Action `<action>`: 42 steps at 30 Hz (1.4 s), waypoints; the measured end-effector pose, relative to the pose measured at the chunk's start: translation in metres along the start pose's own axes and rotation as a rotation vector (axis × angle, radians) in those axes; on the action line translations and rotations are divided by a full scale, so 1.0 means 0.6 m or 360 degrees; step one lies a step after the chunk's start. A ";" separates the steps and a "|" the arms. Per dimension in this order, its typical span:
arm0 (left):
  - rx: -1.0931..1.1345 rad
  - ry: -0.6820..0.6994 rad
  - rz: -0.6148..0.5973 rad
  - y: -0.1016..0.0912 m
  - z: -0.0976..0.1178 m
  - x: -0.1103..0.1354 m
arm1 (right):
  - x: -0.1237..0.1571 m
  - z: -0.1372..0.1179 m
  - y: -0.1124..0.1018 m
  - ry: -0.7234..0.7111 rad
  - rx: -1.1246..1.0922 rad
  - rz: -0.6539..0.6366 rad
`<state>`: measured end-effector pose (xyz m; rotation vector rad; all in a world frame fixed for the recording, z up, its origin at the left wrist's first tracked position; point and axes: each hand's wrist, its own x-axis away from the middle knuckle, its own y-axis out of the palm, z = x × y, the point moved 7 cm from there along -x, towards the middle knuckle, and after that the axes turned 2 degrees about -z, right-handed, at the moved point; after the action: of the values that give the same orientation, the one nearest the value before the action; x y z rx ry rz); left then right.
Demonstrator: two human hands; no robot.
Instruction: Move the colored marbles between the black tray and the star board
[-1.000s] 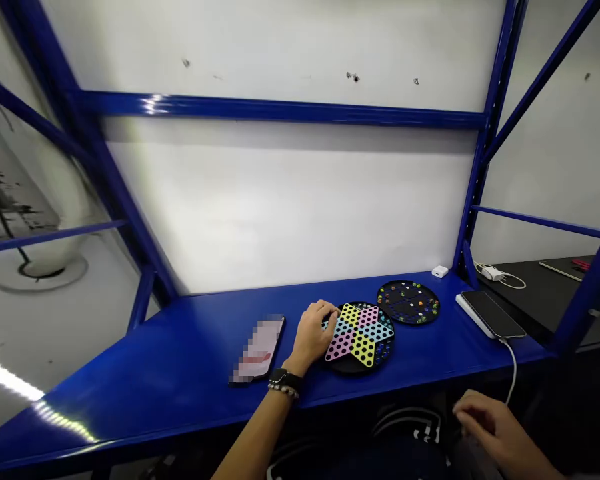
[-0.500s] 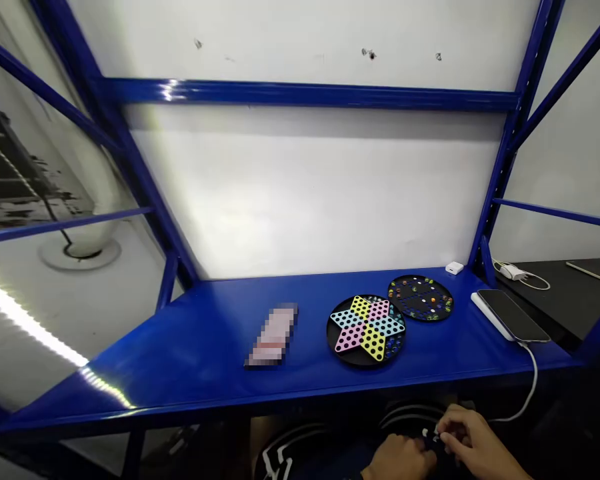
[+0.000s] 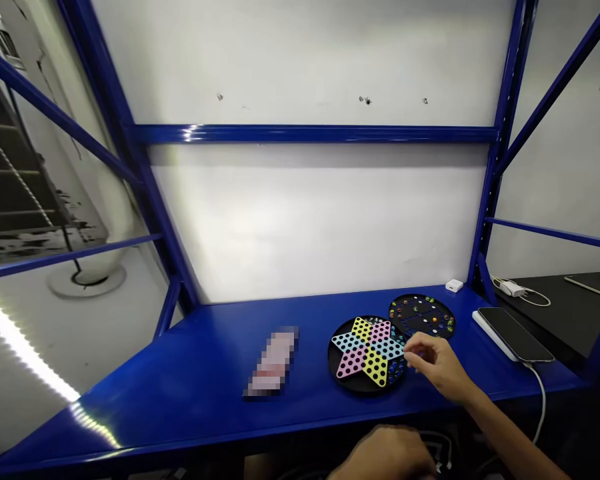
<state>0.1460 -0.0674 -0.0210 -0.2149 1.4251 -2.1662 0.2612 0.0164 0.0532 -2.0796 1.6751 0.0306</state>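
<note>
My right hand point(image 3: 435, 367) reaches over the shelf at the right edge of a Chinese checkers board point(image 3: 367, 355). Its thumb and index finger are drawn together in a pinch; anything between them is too small to make out. The board has a yellow, pink and blue star with black holes, set in a round black tray with blue and teal marbles along its right rim. Below the shelf's front edge, my left hand point(image 3: 387, 453) shows its back with the fingers curled under, so whatever it may hold is hidden.
Behind the board lies a second round black board point(image 3: 423, 312) with scattered marbles. A phone point(image 3: 516, 333) rests on a white stand at the right, with a white cable point(image 3: 544, 407) hanging down. A blurred pinkish item point(image 3: 271, 363) lies left. A small white box point(image 3: 454, 286) sits at the back.
My right hand has left my left hand below the shelf and moved up to the board's right edge. My left hand stays low. The view has tilted up a little.
</note>
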 end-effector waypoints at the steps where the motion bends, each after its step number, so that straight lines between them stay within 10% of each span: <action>1: 0.0018 -0.0093 0.0197 -0.056 -0.008 -0.001 | -0.035 -0.004 0.007 -0.0062 0.0072 0.0066; 5: -0.0104 -0.0647 0.1018 -0.263 -0.095 0.020 | -0.166 -0.003 0.081 -0.0182 0.0288 0.0106; 7: -0.0199 -0.0912 0.1119 -0.310 -0.156 0.029 | -0.214 0.007 0.130 -0.0146 0.0439 0.0018; 12: -0.0202 -0.1203 0.0869 -0.301 -0.275 0.033 | -0.251 0.040 0.201 -0.0072 0.0943 -0.0173; 17: -0.0079 -0.1058 0.0785 -0.267 -0.309 0.035 | -0.241 0.057 0.204 -0.0183 0.0971 -0.0303; 24: -0.0106 -0.0998 0.0844 -0.256 -0.320 0.046 | -0.254 0.073 0.079 -0.0024 0.0875 0.0115; 32: -0.0099 -0.0968 0.0868 -0.252 -0.317 0.047 | -0.225 0.208 -0.141 0.0618 0.1674 0.0354; 42: -0.0122 -0.0931 0.0937 -0.252 -0.314 0.046 | -0.212 0.249 -0.183 0.0672 0.1760 0.0346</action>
<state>-0.0064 0.1155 0.0280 -0.3671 1.0567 -1.4147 0.3705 0.2043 -0.0040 -1.0878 1.5541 -1.0678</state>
